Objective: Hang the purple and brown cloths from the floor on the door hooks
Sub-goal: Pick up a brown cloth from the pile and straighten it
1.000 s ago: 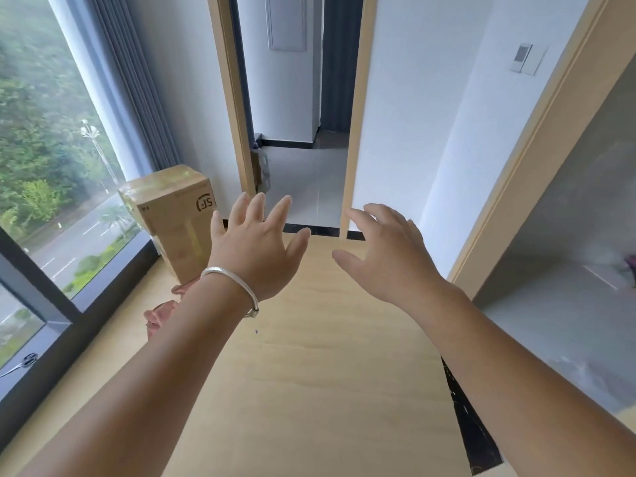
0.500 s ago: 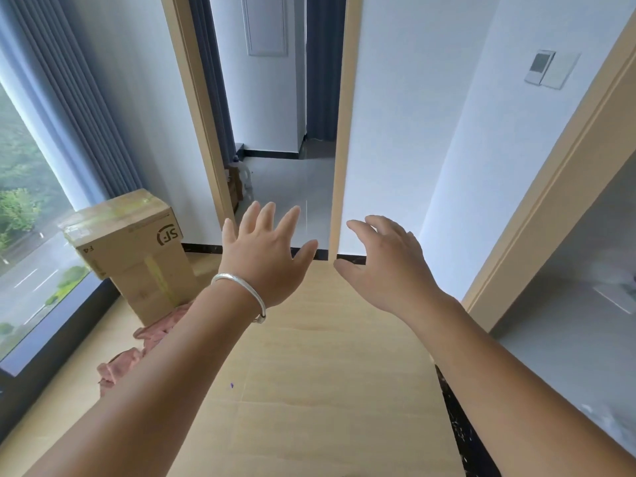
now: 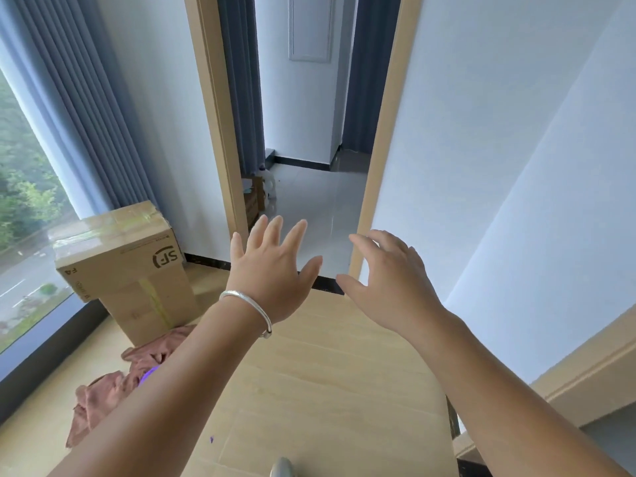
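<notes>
Now: both hands' fingers spread, empty | brown cloth (image 3: 113, 390) crumpled, soft | cardboard box (image 3: 127, 266) boxy

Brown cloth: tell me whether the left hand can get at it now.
Probably yes. The left hand is open and empty, and the brown cloth lies uncovered on the floor under that forearm, beside the box.

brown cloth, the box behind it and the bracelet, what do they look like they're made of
Brown cloth: soft matte fabric, possibly terry or microfibre, judging by its crumpled folds and fuzzy look.
Box: corrugated cardboard, plain tan, sealed with glossy clear tape that reflects the window light.
Bracelet: probably polished silver-coloured metal, from its bright rigid band.
</notes>
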